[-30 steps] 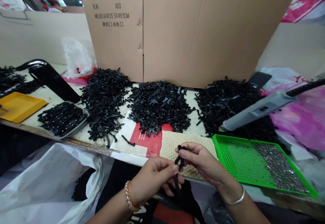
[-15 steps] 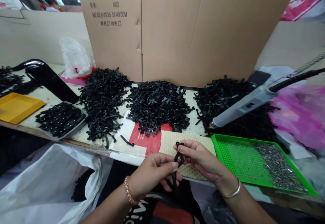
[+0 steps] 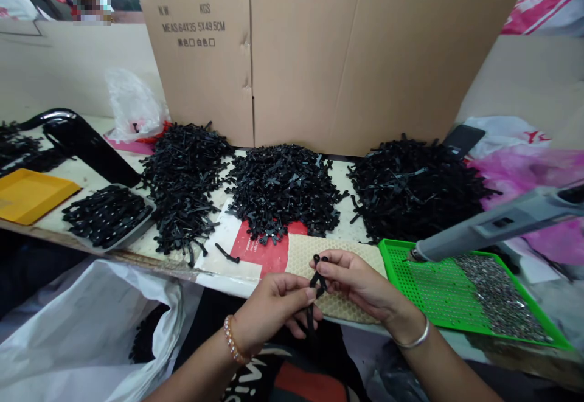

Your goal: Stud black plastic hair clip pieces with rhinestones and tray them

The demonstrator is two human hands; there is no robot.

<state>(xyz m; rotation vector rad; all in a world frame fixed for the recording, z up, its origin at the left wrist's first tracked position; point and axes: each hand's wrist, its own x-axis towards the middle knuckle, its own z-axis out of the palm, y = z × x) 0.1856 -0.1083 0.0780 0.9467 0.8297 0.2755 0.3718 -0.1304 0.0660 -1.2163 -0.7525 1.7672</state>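
In the head view, both hands meet over the near edge of the honeycomb-textured mat point(image 3: 365, 255). My left hand point(image 3: 274, 308) pinches a black plastic forked part point(image 3: 319, 279) between thumb and fingers, with a dark strip hanging below. My right hand point(image 3: 358, 283) grips the upper arms of the same part, near their round ends. Fingers hide how its pieces join. Beside the right hand lies a green tray point(image 3: 384, 262) of small metal screws point(image 3: 506, 298). The tip of a grey electric screwdriver point(image 3: 483, 225) hangs above that tray.
Behind the hands lie heaps of black plastic parts point(image 3: 283, 189), backed by a large cardboard box point(image 3: 296, 55). A tub of black pieces point(image 3: 109, 213), a yellow tray point(image 3: 36, 195) and a black curved piece point(image 3: 91, 146) stand left. A white sack point(image 3: 104, 323) hangs below the table edge.
The screwdriver has swung toward me and right, from the right-hand heap to above the green tray. My hands keep their hold on the forked part, almost unmoved.
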